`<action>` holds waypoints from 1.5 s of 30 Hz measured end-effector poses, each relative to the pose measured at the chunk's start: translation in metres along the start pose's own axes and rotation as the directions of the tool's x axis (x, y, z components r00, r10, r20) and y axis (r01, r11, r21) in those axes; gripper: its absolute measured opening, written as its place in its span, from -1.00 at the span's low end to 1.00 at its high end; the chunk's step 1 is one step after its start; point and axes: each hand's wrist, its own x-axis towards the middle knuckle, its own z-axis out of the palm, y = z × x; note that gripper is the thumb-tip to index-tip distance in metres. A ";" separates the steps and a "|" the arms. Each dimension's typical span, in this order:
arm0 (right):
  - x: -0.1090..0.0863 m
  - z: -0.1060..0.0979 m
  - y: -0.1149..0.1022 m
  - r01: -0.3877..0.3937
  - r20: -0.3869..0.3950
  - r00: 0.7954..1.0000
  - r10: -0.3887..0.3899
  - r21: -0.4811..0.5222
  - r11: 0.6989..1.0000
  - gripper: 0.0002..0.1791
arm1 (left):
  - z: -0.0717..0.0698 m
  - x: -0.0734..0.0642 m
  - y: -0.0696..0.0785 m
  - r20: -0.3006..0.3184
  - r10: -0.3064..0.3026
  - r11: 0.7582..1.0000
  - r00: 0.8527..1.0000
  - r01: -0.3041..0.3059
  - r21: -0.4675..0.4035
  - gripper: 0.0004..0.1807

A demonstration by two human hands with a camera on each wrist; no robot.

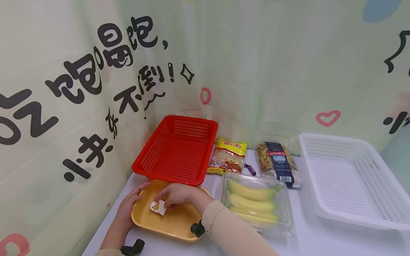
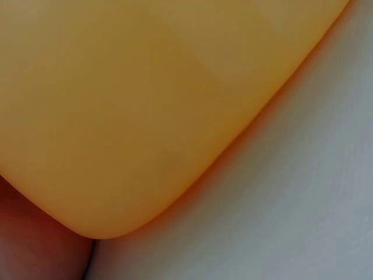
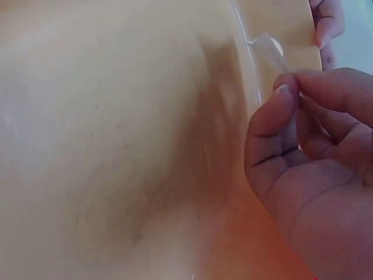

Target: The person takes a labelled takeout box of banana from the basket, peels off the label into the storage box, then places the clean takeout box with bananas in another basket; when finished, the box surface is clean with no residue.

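Right hand (image 1: 177, 195) pinching a small white slip (image 1: 158, 207) over the yellow tray (image 1: 174, 223).

From here, its grip is closed, thumb and finger together on the slip's edge, toward nine o'clock from the tray's middle; whether the slip touches the tray floor I can't tell. The left hand (image 1: 128, 204) has its fingers at the rim at about ten o'clock, its thumb hard to make out, so I can't say if that grip is clamped. The right hand hides part of the tray's twelve o'clock side, below the red basket (image 1: 185, 154).
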 end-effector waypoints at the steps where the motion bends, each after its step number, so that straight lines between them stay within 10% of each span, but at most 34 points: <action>1: 0.000 0.000 0.000 -0.003 0.005 1.000 0.003 0.006 1.000 -0.61 | 0.000 0.000 0.000 -0.007 -0.011 1.000 1.000 0.011 0.004 -0.38; 18: 0.014 0.010 0.014 0.007 0.007 1.000 -0.008 0.027 1.000 -0.62 | 0.005 0.005 0.001 -0.042 -0.060 0.997 0.997 0.062 0.036 -0.38; 45: 0.025 0.020 0.009 0.089 -0.044 0.993 -0.107 -0.304 0.949 -0.62 | 0.001 0.002 -0.001 -0.043 -0.016 0.995 0.999 0.020 0.093 -0.39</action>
